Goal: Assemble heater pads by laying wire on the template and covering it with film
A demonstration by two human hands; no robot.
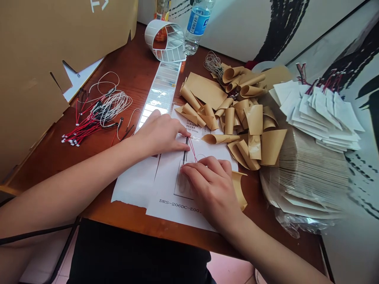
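Observation:
A thin wire lead (185, 152) with a dark sleeved stretch and red wires lies on a printed white sheet (166, 189). My left hand (161, 132) reaches in from the left, with thumb and index fingertips pressing the upper part of the lead. Lower down, my right hand (211, 181) is closed, its fingertips on the lead's lower end, covering part of a drawn rectangle on the sheet. A pale loop of wire shows faintly beside the right knuckles. What lies under the right palm is hidden.
Curled brown paper pieces (229, 120) lie right of my hands. Farther right, white folded pieces with wires (322, 112) sit on a bagged stack (316, 165). A bundle of red and white wires (100, 114) is at left. Behind stand a label roll (152, 33) and water bottle (197, 23).

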